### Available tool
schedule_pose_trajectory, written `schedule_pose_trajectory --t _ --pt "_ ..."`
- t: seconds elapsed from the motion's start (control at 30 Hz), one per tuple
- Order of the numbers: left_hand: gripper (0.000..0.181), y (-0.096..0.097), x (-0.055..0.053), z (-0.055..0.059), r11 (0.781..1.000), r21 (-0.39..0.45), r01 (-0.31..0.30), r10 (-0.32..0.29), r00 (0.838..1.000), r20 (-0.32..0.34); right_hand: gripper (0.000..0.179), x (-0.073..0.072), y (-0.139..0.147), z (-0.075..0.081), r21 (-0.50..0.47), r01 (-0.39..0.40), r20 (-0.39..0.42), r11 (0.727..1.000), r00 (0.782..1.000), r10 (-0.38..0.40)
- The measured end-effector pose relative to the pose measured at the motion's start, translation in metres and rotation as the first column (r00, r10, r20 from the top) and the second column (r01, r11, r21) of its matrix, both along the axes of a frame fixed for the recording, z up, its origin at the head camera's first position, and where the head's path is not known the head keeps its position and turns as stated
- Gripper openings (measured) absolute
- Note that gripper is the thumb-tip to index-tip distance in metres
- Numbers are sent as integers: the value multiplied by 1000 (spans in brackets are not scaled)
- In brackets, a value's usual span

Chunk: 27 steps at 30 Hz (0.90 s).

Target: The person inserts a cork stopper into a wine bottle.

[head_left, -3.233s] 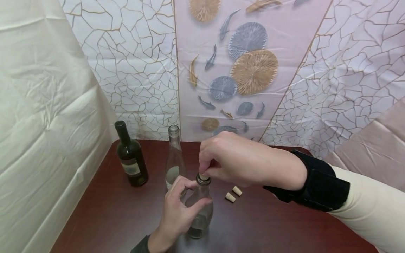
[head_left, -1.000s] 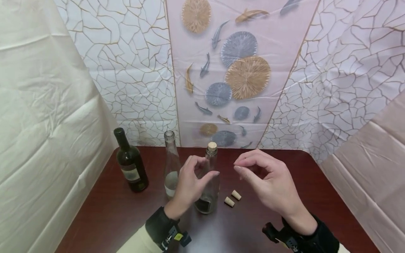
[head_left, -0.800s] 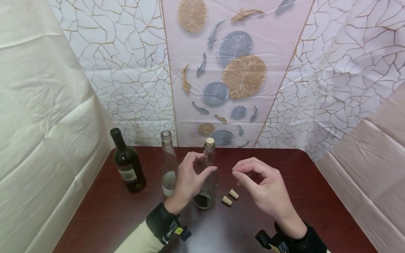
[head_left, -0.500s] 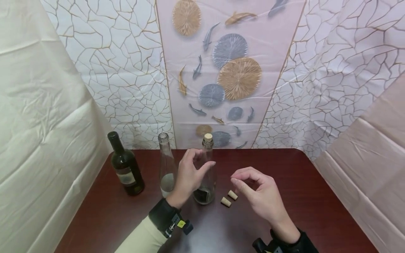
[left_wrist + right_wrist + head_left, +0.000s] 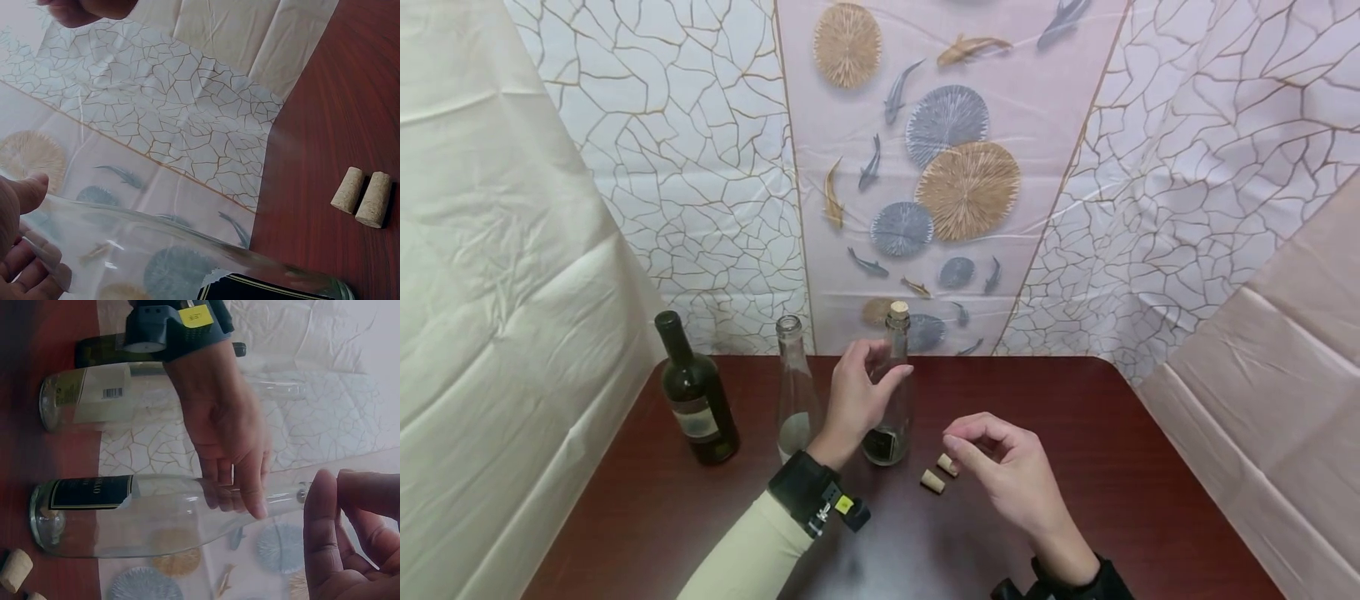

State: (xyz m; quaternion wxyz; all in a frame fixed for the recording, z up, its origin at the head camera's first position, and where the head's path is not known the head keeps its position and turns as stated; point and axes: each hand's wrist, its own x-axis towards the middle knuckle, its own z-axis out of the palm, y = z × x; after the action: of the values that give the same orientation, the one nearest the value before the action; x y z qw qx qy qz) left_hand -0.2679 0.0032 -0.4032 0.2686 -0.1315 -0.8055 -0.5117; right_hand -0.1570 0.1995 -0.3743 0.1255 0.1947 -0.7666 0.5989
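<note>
My left hand [image 5: 859,396] grips a clear glass bottle [image 5: 897,408] at its shoulder, fingers behind and thumb in front. The bottle stands upright, with a cork [image 5: 898,311] in its mouth. A dark label [image 5: 90,492] shows low on its side in the right wrist view. My right hand [image 5: 1011,475] hovers over the table with fingers loosely curled, thumb and forefinger close together, nothing seen between them. Just left of its fingertips, two loose corks [image 5: 932,481] lie side by side; the left wrist view shows both corks [image 5: 374,201].
Left of the held bottle stands another clear bottle [image 5: 797,400] with an uncorked mouth. A dark green bottle [image 5: 700,400] is farther left, near the edge of the red-brown table [image 5: 1060,400]. Patterned cloth [image 5: 715,183] hangs behind the table.
Earlier my right hand was at the bottle's mouth with a cork; it has let go and come down towards the loose corks. My left hand has shifted the bottle farther back.
</note>
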Motion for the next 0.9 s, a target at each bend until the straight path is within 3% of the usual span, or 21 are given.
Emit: schedule_pose_trajectory --t 0.1,0.23,0.33,0.43,0.6,0.77,0.9 --pt "43 -1 0 4 1000 -19 -6 6 1000 15 6 -3 0 0 -6 26 10 1000 1000 -26" --pt "50 -4 5 3 989 -147 -17 24 999 47 14 -6 0 1 -15 92 40 996 995 -91" --pt "60 -10 14 -3 963 -269 -30 47 997 54 18 -5 -1 -1 -14 135 59 991 989 -134" --pt "68 -17 30 -10 947 -319 -31 52 997 58 20 -5 -1 -8 -10 163 78 987 984 -161" --pt "62 -31 60 -25 947 -321 7 6 999 38 20 -7 -1 -22 -35 198 130 980 973 -191" --pt "47 -47 87 -49 956 -283 84 -85 996 8 21 -6 -1 -37 -43 220 182 975 961 -209" --pt "38 -59 107 -68 967 -227 112 -103 993 52 23 -3 0 -50 -66 228 213 972 954 -209"
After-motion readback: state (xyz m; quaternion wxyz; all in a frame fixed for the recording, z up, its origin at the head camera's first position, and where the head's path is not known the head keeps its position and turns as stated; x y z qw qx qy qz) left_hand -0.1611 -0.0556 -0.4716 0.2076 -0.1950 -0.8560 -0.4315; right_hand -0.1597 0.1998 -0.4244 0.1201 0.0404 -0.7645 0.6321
